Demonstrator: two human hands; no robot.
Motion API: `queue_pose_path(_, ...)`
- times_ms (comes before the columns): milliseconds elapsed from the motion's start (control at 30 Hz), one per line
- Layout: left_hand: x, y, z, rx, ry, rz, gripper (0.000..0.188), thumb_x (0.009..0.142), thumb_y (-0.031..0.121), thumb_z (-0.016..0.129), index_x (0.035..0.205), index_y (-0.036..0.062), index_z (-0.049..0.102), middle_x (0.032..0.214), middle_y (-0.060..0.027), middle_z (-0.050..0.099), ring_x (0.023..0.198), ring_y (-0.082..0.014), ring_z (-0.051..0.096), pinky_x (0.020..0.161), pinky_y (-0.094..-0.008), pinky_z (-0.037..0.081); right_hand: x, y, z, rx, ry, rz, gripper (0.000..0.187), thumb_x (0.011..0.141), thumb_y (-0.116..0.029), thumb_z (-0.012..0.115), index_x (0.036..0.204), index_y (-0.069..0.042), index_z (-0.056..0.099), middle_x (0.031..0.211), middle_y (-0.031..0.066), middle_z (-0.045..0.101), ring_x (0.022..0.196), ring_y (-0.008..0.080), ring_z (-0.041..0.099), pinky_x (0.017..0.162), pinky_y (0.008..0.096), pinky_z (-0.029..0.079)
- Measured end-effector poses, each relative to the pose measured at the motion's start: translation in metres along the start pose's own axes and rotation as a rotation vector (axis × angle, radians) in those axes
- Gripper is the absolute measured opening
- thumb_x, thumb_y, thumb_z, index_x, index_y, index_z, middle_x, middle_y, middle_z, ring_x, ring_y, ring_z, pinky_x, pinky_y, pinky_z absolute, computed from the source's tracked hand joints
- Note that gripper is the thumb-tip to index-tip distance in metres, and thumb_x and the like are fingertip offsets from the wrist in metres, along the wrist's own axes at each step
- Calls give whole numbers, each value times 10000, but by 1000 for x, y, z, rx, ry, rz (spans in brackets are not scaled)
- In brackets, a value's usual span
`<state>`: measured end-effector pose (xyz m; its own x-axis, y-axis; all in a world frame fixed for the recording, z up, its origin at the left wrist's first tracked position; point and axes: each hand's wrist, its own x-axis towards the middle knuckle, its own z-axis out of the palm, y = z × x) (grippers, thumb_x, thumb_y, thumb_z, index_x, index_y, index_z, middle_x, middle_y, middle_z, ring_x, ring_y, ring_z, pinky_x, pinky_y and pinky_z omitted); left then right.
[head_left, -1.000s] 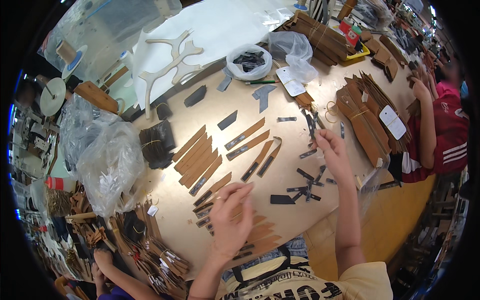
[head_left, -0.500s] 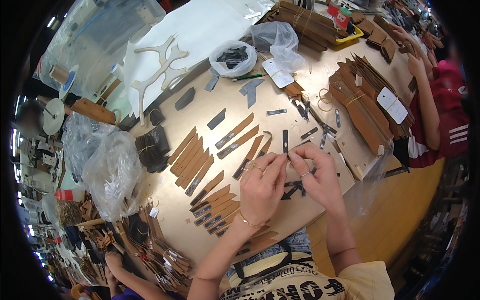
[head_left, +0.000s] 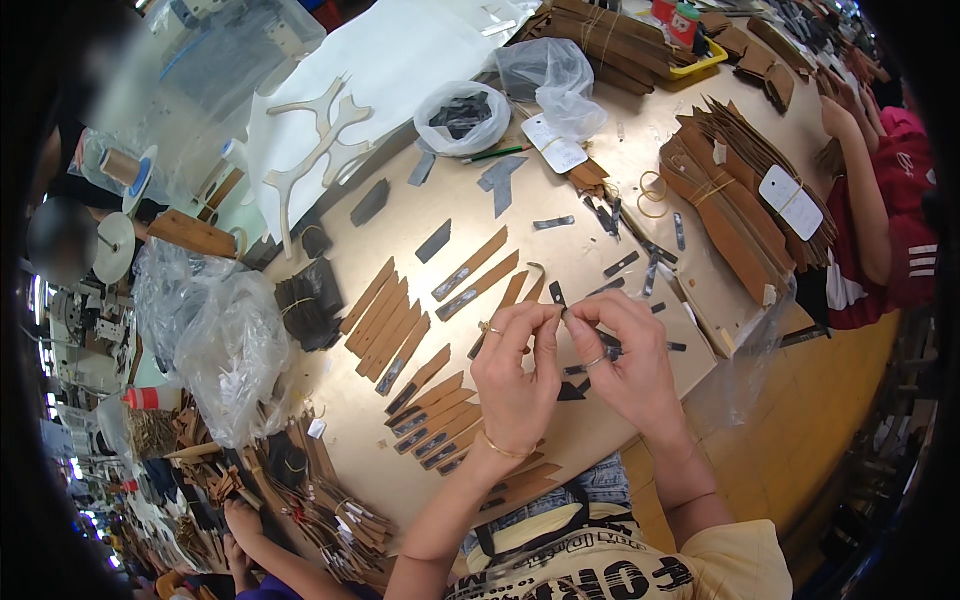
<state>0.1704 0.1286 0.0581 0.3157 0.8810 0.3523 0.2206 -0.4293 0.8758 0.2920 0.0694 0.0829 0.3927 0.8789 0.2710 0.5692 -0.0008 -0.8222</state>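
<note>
Between the fingertips of both hands stands a small dark strip point(head_left: 558, 293) with a light spot on it. My left hand point(head_left: 518, 372), with rings and a bracelet, pinches its lower end. My right hand point(head_left: 628, 362) closes on the same end from the other side. Left of my hands, brown leather strips point(head_left: 474, 264) lie in slanting rows, several with dark pieces on their ends. A hooked-tip tool point(head_left: 538, 272) lies just beyond my left fingers, partly hidden. More small dark strips point(head_left: 621, 264) are scattered past my right hand.
Bundled brown leather pieces point(head_left: 720, 200) with a white tag lie at the right. A plastic bag of dark pieces point(head_left: 462, 118) and a green pencil point(head_left: 495, 153) lie farther back. Crumpled clear plastic point(head_left: 225, 350) is at the left. Other people's arms point(head_left: 865, 190) reach in at both sides.
The dark strip has tilted leftward between my fingertips, and both hands have shifted slightly left, still pinching. The other person's arm at the right has moved.
</note>
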Motion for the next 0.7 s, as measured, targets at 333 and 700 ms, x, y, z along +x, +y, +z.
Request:
queue_pose_path(333,3,-35,-79,-586,213,-544,164,1043,178,598,1047,23,654,734,6,603,665,-64,521,639,-199,419,11,49,6,-565,65,104,142,884,-132,694,988,-47,650,900,91,657,888,258,639,840,408,420)
queue_pose_path(700,-57,-30,-141,-123,-4,-225,98,955,-12,642,1045,3,681,992,-74,645,842,-140,629,731,-258,521,11,-27,73,806,-761,564,261,1014,-166,633,1194,22,644,933,48,672,753,82,624,673,227,506)
